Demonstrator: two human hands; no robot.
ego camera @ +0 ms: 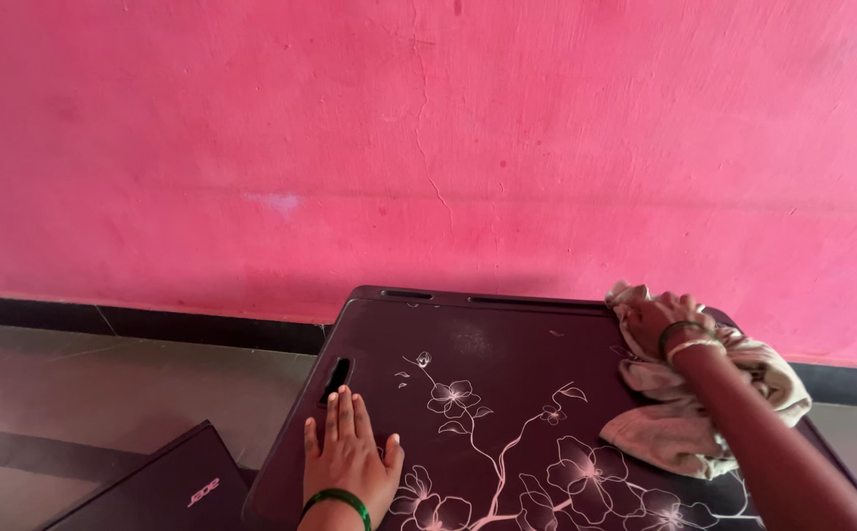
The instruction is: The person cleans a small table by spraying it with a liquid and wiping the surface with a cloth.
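A dark maroon tabletop with a pale flower pattern fills the lower middle of the view. My left hand lies flat on its near left part, fingers together, a green bangle on the wrist. My right hand presses a crumpled beige cloth against the far right corner of the tabletop. Bangles sit on that wrist, and my forearm crosses over the cloth.
A pink wall with a thin crack rises right behind the table, above a dark skirting strip. A closed dark laptop lies on the grey tiled floor at the lower left. A slot handle cuts the table's left edge.
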